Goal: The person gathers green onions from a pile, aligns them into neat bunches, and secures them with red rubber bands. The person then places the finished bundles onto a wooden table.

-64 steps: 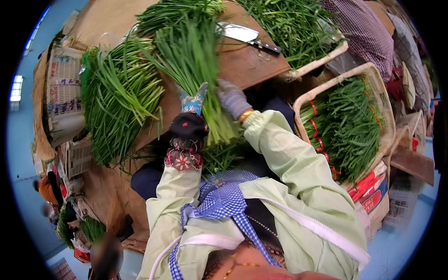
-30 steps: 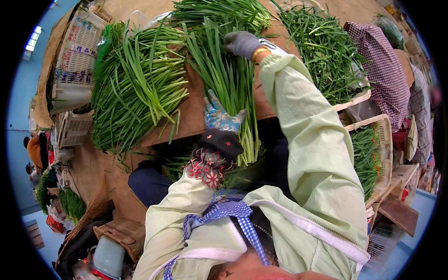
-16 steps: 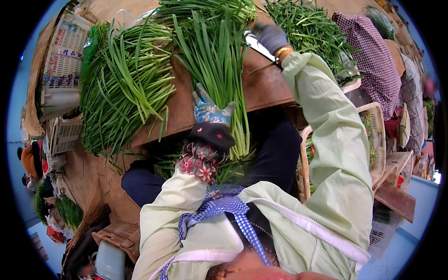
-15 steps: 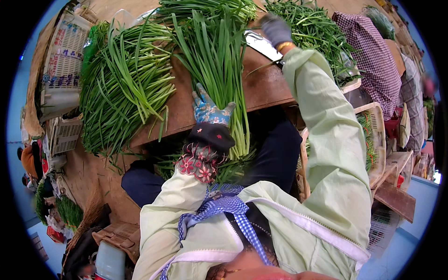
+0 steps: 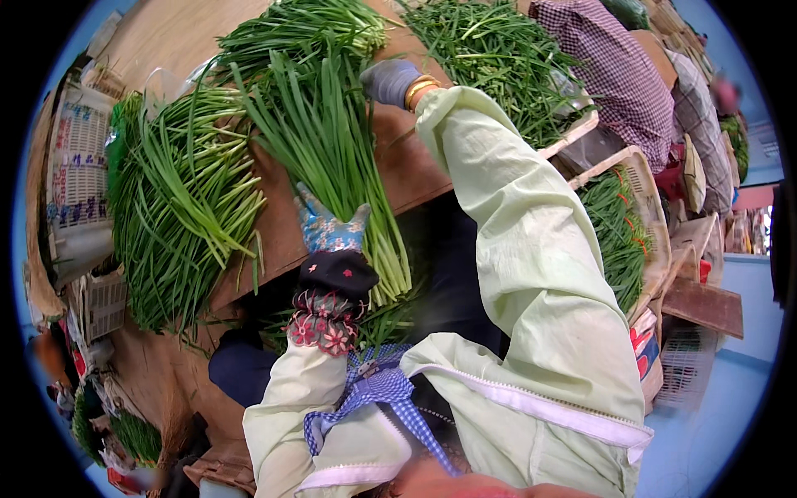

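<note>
A long bunch of flat-leaved garlic chives [image 5: 320,133] lies across the wooden table's edge, its pale stalk ends pointing toward my lap. My left hand [image 5: 332,226], in a blue flowered glove, presses on this bunch with thumb and fingers spread. Beside the upper leaves is my right hand [image 5: 390,81], in a grey glove, its fingers curled closed. Whatever they hold, if anything, is hidden. Another large pile of chives [image 5: 187,199] spreads to the left, and a further heap [image 5: 303,33] lies beyond the bunch.
Loose green leaves [image 5: 494,66] fill a tray at the far right. A crate [image 5: 660,224] holds green bundles with red ties. White plastic crates [image 5: 79,158] stand at the left, and a broom [image 5: 176,423] is at the lower left. Checked cloth [image 5: 610,70] covers something behind.
My right hand has moved left, to the leaves of the bunch. The shiny flat thing beside it is out of sight. My left hand stays on the bunch; the view has shifted.
</note>
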`<state>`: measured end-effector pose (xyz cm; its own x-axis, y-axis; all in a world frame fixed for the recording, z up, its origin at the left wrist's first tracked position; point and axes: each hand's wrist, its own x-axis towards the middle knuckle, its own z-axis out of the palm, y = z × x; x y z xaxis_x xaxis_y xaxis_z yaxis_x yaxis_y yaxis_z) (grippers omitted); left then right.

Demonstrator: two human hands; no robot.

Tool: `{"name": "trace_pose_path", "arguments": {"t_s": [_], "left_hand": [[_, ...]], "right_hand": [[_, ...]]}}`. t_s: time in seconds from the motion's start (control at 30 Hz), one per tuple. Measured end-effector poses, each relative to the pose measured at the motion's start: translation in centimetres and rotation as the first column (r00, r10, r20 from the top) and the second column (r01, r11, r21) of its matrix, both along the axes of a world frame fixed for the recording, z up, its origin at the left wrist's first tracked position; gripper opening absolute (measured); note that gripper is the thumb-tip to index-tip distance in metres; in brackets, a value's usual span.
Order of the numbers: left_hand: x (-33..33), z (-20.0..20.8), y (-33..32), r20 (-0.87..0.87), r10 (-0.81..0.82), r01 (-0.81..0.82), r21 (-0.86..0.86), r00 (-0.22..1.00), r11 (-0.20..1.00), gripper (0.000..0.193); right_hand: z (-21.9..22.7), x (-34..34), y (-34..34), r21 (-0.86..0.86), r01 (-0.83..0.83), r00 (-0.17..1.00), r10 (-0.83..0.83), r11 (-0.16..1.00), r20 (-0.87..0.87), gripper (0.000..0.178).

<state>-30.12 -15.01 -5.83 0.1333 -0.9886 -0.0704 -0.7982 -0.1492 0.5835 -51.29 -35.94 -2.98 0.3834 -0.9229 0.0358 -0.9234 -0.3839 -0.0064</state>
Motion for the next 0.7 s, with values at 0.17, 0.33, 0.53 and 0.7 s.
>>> {"name": "trace_pose_path", "arguments": {"t_s": [0.17,0.33,0.53,0.7], "left_hand": [[0.1,-0.5,-0.3,-0.009,-0.003,0.003,-0.013,1.0,1.0,0.117],[1.0,-0.1,-0.3,0.002,0.012,-0.011,-0.021,1.0,1.0,0.118],[-0.2,-1.1,-0.5,-0.076,-0.037,0.037,-0.001,0.996,0.999,0.12],[0.2,-1.0,-0.5,0.067,-0.009,0.014,-0.073,0.998,0.997,0.096]], "right_hand": [[3.3,-8.4,-2.8,-0.312,0.328,0.92,-0.377,0.892,-0.11,0.02],[4.5,-11.2,1.7,-0.205,0.67,0.734,-0.596,0.714,0.325,0.042],[-5.3,-5.1,9.8,0.086,0.172,0.984,-0.175,0.981,0.024,0.026],[-0.9,-4.9,9.2,-0.041,0.154,0.988,-0.152,0.987,0.029,0.015]]}}
